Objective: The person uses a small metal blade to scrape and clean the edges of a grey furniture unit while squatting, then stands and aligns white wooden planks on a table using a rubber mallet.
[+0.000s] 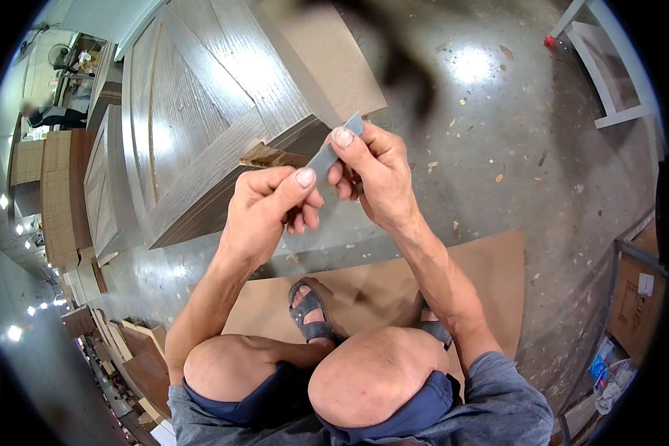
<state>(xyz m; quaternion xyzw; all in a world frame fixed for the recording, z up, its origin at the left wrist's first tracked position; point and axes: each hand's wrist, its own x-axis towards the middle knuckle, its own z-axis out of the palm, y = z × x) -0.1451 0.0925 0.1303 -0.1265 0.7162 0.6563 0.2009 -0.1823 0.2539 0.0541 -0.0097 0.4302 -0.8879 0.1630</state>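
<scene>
**A grey strip point(324, 157), pinched at both ends**

Head view: the grey strip slants in mid-air above the speckled floor point(498, 186). The left hand point(264, 204) pinches its lower end between thumb and fingers; the right hand point(383, 175) pinches near the upper end — one corner pokes out past the thumb. The spare fingers of both hands curl loosely beneath. A wood-grain panel point(201, 97) crowds the left side, its near edge running close by the left hand. More room lies rightward, across the floor to a pale frame point(626, 116). Below — bent knees point(379, 375) and a brown sheet point(490, 275).
</scene>
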